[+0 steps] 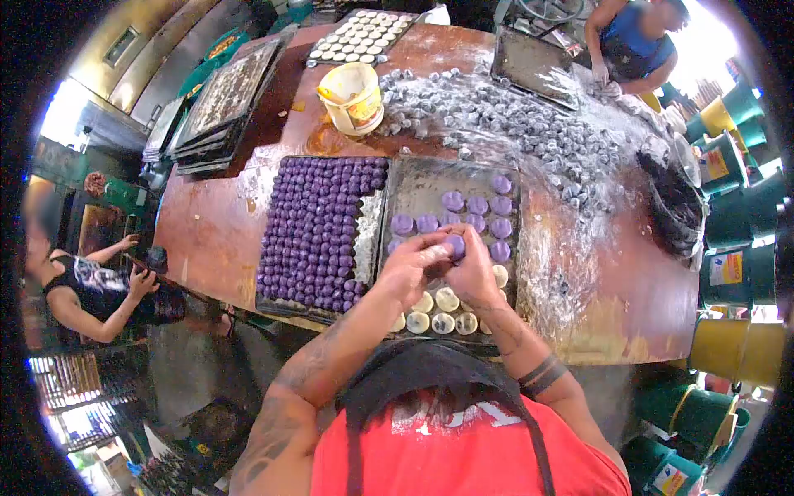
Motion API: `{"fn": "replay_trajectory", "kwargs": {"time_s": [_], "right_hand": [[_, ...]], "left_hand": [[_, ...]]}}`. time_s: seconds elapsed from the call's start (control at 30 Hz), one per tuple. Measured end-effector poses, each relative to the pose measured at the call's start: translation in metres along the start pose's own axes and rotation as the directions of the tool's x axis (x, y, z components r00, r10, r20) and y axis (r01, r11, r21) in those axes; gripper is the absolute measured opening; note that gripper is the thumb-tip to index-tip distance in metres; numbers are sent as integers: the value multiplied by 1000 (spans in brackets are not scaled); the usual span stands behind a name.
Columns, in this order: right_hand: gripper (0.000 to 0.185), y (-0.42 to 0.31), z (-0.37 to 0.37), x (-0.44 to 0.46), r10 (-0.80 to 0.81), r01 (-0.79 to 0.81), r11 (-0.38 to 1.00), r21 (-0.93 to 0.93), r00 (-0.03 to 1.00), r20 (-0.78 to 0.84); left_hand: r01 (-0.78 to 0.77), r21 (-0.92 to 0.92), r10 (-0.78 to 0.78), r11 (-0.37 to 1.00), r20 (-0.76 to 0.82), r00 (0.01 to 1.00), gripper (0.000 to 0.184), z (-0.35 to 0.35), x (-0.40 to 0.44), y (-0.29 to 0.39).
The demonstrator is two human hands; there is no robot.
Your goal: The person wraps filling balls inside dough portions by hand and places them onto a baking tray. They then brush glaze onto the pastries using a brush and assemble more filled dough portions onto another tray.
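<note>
Between the fingers of both hands is a purple dough ball (455,246), over the right-hand tray. My left hand (413,263) pinches it from the left; my right hand (473,269) closes round it from the right. Under them, the metal tray (413,178) bears rows of flattened purple dough rounds (477,205) and, nearer me, pale cream dough rounds (443,322). My wrists hide part of these rows. Left of it, another tray holds many closely packed purple balls (318,223), with a bare floury strip along its right side.
Flour-dusted dark lumps (554,132) spread over the table (215,207). A white bucket (351,99) stands behind the trays. Stacked trays (227,99) lie at left, a tray of pale rounds (364,37) at the back. Co-workers (633,45) are at back right and left; green tubs (736,207) line the right.
</note>
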State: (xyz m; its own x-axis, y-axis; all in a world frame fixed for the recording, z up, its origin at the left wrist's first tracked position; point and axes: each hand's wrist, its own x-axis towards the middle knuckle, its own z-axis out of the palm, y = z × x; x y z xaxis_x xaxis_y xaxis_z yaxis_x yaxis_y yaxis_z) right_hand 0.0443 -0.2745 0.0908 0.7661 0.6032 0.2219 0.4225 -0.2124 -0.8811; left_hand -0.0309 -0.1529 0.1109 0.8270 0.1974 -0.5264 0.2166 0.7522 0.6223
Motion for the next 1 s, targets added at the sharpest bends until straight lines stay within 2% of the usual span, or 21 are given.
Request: {"fn": "replay_trajectory", "kwargs": {"time_s": [0.03, 0.07, 0.1, 0.17, 0.2, 0.23, 0.3, 0.33, 0.37, 0.4, 0.47, 0.53, 0.57, 0.63, 0.67, 0.7, 0.77, 0.8, 0.87, 0.9, 1.0], "right_hand": [[53, 7, 6, -4, 186, -204, 959, 195, 977, 104], [50, 16, 13, -2, 233, -240, 946, 218, 971, 58], [48, 16, 18, 3, 279, -275, 931, 241, 960, 15], [39, 17, 17, 24, 338, -342, 938, 55, 938, 76], [34, 17, 16, 38, 368, -366, 930, -41, 924, 103], [21, 30, 23, 53, 248, -250, 968, 23, 966, 76], [23, 68, 40, 83, 313, -312, 943, -120, 950, -10], [25, 76, 40, 95, 218, -196, 937, -288, 975, 46], [27, 83, 41, 104, 132, -68, 896, -439, 984, 117], [29, 86, 41, 108, 55, 69, 821, -568, 979, 198], [40, 72, 40, 105, -3, 103, 784, -612, 987, 162], [61, 61, 41, 91, 4, 146, 766, -626, 973, 232], [63, 66, 47, 80, -31, 214, 752, -624, 956, 290], [70, 76, 59, 60, -93, 328, 711, -622, 921, 379], [70, 82, 58, 68, -32, 331, 662, -672, 909, 416], [67, 75, 50, 72, -25, 280, 695, -662, 930, 366], [61, 46, 18, 75, 10, 155, 750, -643, 969, 245], [48, 35, 3, 62, -70, 120, 802, -585, 992, 107], [43, 46, -36, 31, 36, 3, 834, -552, 998, 60], [41, 56, -58, 11, 88, -52, 849, -527, 995, 42], [42, 112, -131, -63, 190, -331, 657, -677, 942, -277]], "left_hand": [[-6, 46, 12, 999, -132, 991, 18, -2, 0, 3], [-120, 59, 130, 991, -212, 969, 29, -14, 8, -4], [-205, 264, 254, 942, -166, 953, 34, -20, 13, -8], [-357, 616, 454, 703, -1, 891, 43, -32, 23, -14], [-411, 553, 457, 725, 60, 887, 57, -47, 37, -27], [-347, 639, 443, 687, 12, 897, 61, -46, 33, -20], [-205, 783, 424, 587, -82, 902, 70, -41, 21, 2], [-286, 709, 465, 645, -66, 883, 78, -51, 25, 1], [-242, 751, 467, 614, -99, 879, 79, -65, 25, 6], [-314, 648, 490, 694, -105, 865, 75, -96, 33, -1], [-310, 517, 502, 798, -283, 817, 59, -99, -4, 33], [-335, 563, 583, 756, -345, 736, 39, -149, -16, 39], [-177, 754, 632, 633, -371, 681, 26, -160, -22, 41], [51, 922, 610, 384, -295, 736, 14, -150, -27, 42], [48, 984, 592, 172, -142, 793, 17, -150, -28, 35], [117, 993, 497, -17, -94, 863, 21, -143, -31, 32], [203, 943, 420, -265, -76, 905, 19, -119, -45, 22], [193, 930, 409, -313, -51, 911, 18, -121, -46, 12], [183, 898, 392, -400, -13, 920, 16, -139, -42, -6], [141, 926, 446, -351, 33, 894, 15, -145, -42, -8], [23, 986, 573, -164, 76, 816, 14, -141, -43, 5]]}}
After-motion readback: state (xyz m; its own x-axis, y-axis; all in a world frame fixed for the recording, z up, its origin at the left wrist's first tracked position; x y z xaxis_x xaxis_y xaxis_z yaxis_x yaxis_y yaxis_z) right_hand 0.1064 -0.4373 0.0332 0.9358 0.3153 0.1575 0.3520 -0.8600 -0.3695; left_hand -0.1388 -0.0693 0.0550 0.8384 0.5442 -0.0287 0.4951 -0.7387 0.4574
